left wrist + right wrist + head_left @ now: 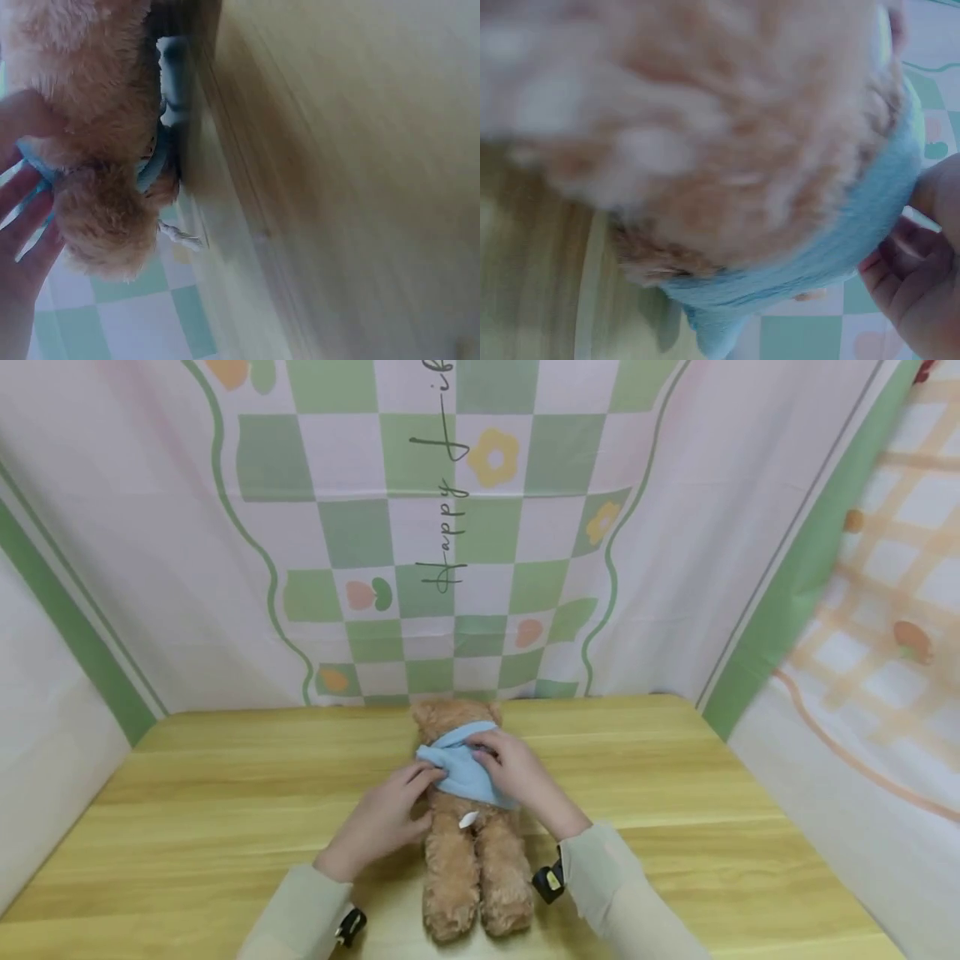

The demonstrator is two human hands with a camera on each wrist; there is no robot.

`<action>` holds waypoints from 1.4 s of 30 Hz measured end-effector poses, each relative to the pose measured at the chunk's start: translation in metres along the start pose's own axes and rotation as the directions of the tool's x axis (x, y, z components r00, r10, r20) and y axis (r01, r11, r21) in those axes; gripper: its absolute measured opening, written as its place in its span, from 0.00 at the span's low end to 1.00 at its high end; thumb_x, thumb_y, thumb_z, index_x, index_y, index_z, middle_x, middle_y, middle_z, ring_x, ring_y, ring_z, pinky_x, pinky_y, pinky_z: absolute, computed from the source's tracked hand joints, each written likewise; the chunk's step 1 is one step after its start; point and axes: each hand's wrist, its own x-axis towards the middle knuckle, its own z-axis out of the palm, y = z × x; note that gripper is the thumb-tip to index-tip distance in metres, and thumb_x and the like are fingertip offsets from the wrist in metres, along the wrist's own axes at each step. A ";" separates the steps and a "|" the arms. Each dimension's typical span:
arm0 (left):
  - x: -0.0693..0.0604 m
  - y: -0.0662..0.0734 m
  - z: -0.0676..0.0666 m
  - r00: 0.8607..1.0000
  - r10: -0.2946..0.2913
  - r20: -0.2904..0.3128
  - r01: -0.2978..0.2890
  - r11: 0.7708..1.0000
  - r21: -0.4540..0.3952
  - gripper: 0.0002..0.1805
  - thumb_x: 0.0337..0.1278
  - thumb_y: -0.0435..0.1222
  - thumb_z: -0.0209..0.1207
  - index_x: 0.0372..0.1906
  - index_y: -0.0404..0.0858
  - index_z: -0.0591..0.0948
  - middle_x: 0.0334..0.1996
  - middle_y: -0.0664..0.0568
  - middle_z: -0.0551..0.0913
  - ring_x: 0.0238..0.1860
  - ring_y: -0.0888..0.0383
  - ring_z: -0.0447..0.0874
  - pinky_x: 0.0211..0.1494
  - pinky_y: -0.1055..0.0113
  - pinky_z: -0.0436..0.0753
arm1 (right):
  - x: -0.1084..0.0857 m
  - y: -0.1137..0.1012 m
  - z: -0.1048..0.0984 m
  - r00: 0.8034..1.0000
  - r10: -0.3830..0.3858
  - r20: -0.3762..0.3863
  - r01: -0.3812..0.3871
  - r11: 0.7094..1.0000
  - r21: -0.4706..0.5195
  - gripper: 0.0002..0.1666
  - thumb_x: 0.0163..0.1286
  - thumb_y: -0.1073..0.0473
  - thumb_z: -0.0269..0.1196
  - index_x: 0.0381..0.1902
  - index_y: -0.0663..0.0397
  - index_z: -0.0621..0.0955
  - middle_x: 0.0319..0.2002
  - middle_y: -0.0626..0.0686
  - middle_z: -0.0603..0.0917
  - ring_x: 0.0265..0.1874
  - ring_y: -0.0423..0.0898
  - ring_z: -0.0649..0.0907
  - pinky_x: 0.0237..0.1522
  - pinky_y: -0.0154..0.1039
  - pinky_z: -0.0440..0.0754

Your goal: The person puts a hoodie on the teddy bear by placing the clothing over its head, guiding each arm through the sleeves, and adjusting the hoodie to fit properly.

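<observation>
A brown teddy bear in a light blue shirt lies on the wooden table, head away from me and legs towards me. No face shows on it, and a small white tag sticks out below the shirt. My left hand touches the shirt's left edge with fairly straight fingers, the thumb lower against the bear's side. Spread fingers and blue cloth show in the left wrist view. My right hand pinches the shirt near its upper right; bent fingers meet the cloth in the right wrist view.
The wooden table spreads to both sides of the bear. A green and white checked cloth hangs behind its far edge, with pale side curtains at left and right. Black wrist straps sit at both sleeves.
</observation>
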 end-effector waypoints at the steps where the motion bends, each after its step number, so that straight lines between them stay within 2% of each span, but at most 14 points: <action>1: 0.001 0.000 0.002 1.000 0.011 0.001 -0.011 0.999 0.031 0.24 0.49 0.36 0.67 0.55 0.40 0.77 0.53 0.51 0.79 0.52 0.57 0.80 0.53 0.64 0.82 | 0.001 0.001 0.000 1.000 0.016 0.006 -0.016 1.000 -0.005 0.14 0.70 0.61 0.57 0.51 0.54 0.82 0.48 0.55 0.84 0.47 0.52 0.83 0.48 0.47 0.81; 6: 0.002 0.000 0.011 0.993 0.093 -0.076 -0.076 0.976 0.203 0.15 0.48 0.37 0.69 0.42 0.45 0.79 0.42 0.56 0.81 0.41 0.61 0.81 0.47 0.67 0.82 | 0.004 -0.001 0.001 0.995 0.095 0.028 -0.094 0.995 -0.021 0.14 0.68 0.58 0.60 0.51 0.51 0.83 0.48 0.53 0.85 0.45 0.50 0.84 0.45 0.46 0.81; 8: 0.000 -0.001 0.013 0.986 0.117 -0.117 -0.085 0.965 0.247 0.13 0.47 0.37 0.69 0.38 0.46 0.78 0.39 0.57 0.81 0.40 0.61 0.82 0.48 0.64 0.82 | 0.005 -0.003 0.001 0.992 0.120 0.035 -0.120 0.993 -0.018 0.15 0.68 0.57 0.61 0.52 0.51 0.83 0.50 0.54 0.85 0.45 0.50 0.84 0.46 0.47 0.81; 12: -0.002 -0.001 0.016 0.980 0.119 -0.161 -0.066 0.951 0.302 0.12 0.50 0.39 0.68 0.34 0.45 0.75 0.35 0.57 0.81 0.39 0.61 0.83 0.55 0.56 0.82 | 0.005 -0.006 0.001 0.987 0.156 0.042 -0.155 0.988 -0.010 0.18 0.68 0.55 0.61 0.54 0.52 0.82 0.53 0.55 0.83 0.48 0.52 0.84 0.48 0.48 0.81; 16: -0.003 -0.001 0.016 0.982 0.093 -0.163 -0.034 0.943 0.332 0.13 0.52 0.42 0.67 0.33 0.45 0.73 0.31 0.57 0.81 0.35 0.62 0.83 0.61 0.51 0.78 | 0.004 -0.007 0.000 0.986 0.161 0.041 -0.161 0.987 -0.017 0.19 0.67 0.56 0.62 0.54 0.55 0.82 0.54 0.57 0.83 0.51 0.54 0.83 0.52 0.49 0.80; 19: -0.003 -0.001 0.013 0.990 0.068 -0.128 -0.026 0.953 0.303 0.13 0.52 0.41 0.66 0.34 0.44 0.73 0.28 0.57 0.82 0.32 0.62 0.83 0.64 0.49 0.74 | 0.003 -0.007 -0.001 0.985 0.168 0.047 -0.168 0.986 -0.009 0.20 0.67 0.56 0.62 0.54 0.56 0.81 0.54 0.57 0.83 0.50 0.54 0.83 0.51 0.49 0.81; 22: -0.001 -0.002 0.007 0.996 0.033 -0.088 -0.010 0.968 0.251 0.15 0.50 0.39 0.68 0.41 0.44 0.76 0.30 0.57 0.85 0.32 0.62 0.85 0.66 0.45 0.71 | 0.002 -0.006 -0.001 0.985 0.163 0.050 -0.164 0.986 0.014 0.19 0.67 0.57 0.62 0.55 0.54 0.81 0.55 0.57 0.82 0.46 0.53 0.84 0.48 0.48 0.82; 26: -0.001 -0.003 -0.005 0.998 -0.056 -0.014 0.057 0.986 0.158 0.20 0.52 0.36 0.63 0.52 0.43 0.77 0.29 0.55 0.88 0.30 0.61 0.86 0.69 0.42 0.66 | -0.002 -0.002 0.000 0.992 0.115 0.059 -0.121 0.987 0.101 0.17 0.67 0.64 0.60 0.54 0.55 0.81 0.55 0.58 0.81 0.44 0.53 0.85 0.44 0.46 0.83; 30: 0.002 0.000 -0.012 0.982 -0.184 0.036 0.184 0.983 0.026 0.16 0.59 0.35 0.54 0.51 0.38 0.77 0.26 0.54 0.87 0.27 0.59 0.85 0.71 0.43 0.63 | -0.008 0.005 -0.001 0.995 0.084 0.061 -0.096 0.971 0.221 0.15 0.65 0.69 0.60 0.51 0.59 0.80 0.55 0.60 0.79 0.44 0.55 0.84 0.44 0.43 0.84; 33: 0.005 0.001 -0.012 0.969 -0.248 -0.005 0.247 0.967 -0.055 0.10 0.61 0.32 0.53 0.46 0.36 0.77 0.28 0.52 0.86 0.30 0.57 0.86 0.69 0.45 0.66 | -0.010 0.010 -0.001 0.997 0.069 0.046 -0.078 0.967 0.242 0.15 0.65 0.70 0.60 0.50 0.58 0.79 0.53 0.60 0.77 0.44 0.54 0.83 0.42 0.41 0.83; 35: 0.005 0.000 -0.011 0.966 -0.254 -0.043 0.250 0.965 -0.075 0.08 0.59 0.29 0.55 0.43 0.36 0.78 0.30 0.51 0.86 0.32 0.55 0.85 0.66 0.46 0.71 | -0.010 0.011 -0.001 0.998 0.056 0.038 -0.063 0.972 0.227 0.16 0.65 0.69 0.61 0.51 0.57 0.79 0.52 0.59 0.76 0.44 0.52 0.82 0.41 0.39 0.83; 37: 0.005 -0.001 -0.009 0.970 -0.231 -0.075 0.226 0.972 -0.068 0.07 0.56 0.28 0.57 0.40 0.38 0.79 0.34 0.51 0.86 0.36 0.55 0.85 0.60 0.50 0.76 | -0.010 0.012 -0.001 0.999 0.045 0.027 -0.050 0.977 0.208 0.16 0.65 0.69 0.61 0.51 0.57 0.79 0.52 0.58 0.76 0.44 0.52 0.80 0.41 0.41 0.81; 40: 0.004 -0.002 -0.008 0.980 -0.177 -0.094 0.173 0.984 -0.043 0.07 0.55 0.29 0.59 0.39 0.40 0.80 0.35 0.52 0.84 0.35 0.56 0.83 0.47 0.58 0.81 | -0.009 0.012 -0.003 0.999 0.052 -0.002 -0.051 0.978 0.203 0.20 0.63 0.69 0.63 0.53 0.58 0.77 0.53 0.61 0.74 0.49 0.55 0.78 0.47 0.48 0.80; 42: 0.003 -0.001 -0.008 0.987 -0.142 -0.081 0.139 0.989 -0.043 0.07 0.56 0.34 0.60 0.41 0.42 0.81 0.38 0.53 0.83 0.36 0.58 0.82 0.42 0.63 0.81 | -0.008 0.013 -0.004 0.997 0.079 -0.021 -0.073 0.976 0.203 0.24 0.61 0.68 0.65 0.56 0.59 0.75 0.56 0.63 0.71 0.55 0.59 0.75 0.54 0.54 0.77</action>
